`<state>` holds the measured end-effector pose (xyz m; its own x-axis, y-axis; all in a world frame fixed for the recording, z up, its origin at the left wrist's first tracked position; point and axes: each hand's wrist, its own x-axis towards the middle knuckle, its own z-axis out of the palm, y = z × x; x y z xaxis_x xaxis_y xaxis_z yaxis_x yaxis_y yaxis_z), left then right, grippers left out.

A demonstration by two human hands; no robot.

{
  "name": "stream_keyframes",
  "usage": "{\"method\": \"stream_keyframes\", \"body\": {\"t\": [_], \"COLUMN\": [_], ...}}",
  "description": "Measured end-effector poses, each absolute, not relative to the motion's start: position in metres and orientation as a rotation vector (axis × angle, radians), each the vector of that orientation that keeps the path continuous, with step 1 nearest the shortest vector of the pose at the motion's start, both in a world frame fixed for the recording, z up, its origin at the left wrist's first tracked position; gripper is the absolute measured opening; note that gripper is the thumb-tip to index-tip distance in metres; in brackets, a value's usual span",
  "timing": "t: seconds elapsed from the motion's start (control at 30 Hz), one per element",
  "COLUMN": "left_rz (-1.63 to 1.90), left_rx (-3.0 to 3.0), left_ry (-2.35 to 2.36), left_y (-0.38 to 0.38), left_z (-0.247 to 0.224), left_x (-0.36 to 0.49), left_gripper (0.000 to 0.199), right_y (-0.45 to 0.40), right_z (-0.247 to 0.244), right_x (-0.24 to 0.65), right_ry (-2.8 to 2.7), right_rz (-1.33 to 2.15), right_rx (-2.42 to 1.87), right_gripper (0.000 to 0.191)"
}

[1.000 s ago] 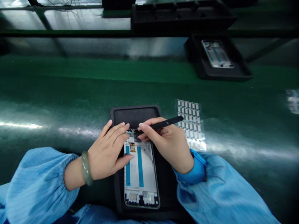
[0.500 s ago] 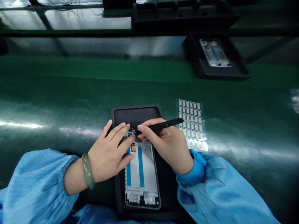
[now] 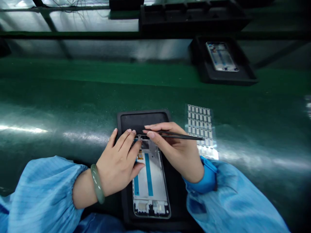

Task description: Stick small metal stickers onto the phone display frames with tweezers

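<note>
Black tweezers (image 3: 182,136) sit pinched in the right hand (image 3: 181,153) near the far end of a phone frame (image 3: 156,176), which lies in a dark tray (image 3: 131,120) on the green tabletop (image 3: 60,106), where light, even pressure from the spread left hand (image 3: 118,165) should best steady it.

Dim ambient light, with brighter pale panels (image 3: 94,20) at upper left. Glare streaks cross the green bench (image 3: 97,100), strongest at the left edge; a softer sheen lies at right. A highlight whitens the lower end of the component sheet (image 3: 199,124). The phone frame (image 3: 159,181) at lower centre is fairly clear; the tray (image 3: 228,79) at upper right is blurred and dark.
</note>
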<state>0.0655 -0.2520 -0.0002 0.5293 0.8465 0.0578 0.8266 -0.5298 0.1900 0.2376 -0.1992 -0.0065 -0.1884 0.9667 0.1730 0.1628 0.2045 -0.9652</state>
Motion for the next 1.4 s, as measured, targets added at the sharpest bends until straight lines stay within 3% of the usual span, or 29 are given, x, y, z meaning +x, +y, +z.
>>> {"method": "stream_keyframes", "body": {"t": [1.4], "left_rz": [0.249], "left_rx": [2.573], "left_ry": [1.455], "left_y": [-0.251], "left_z": [-0.0009], "left_x": [0.0654], "left_gripper": [0.05], "right_y": [-0.2049], "right_z": [-0.0074], "right_x": [0.2418], "right_ry": [-1.89], "right_rz": [0.837], "right_rx": [-1.182], "right_gripper": [0.007]}}
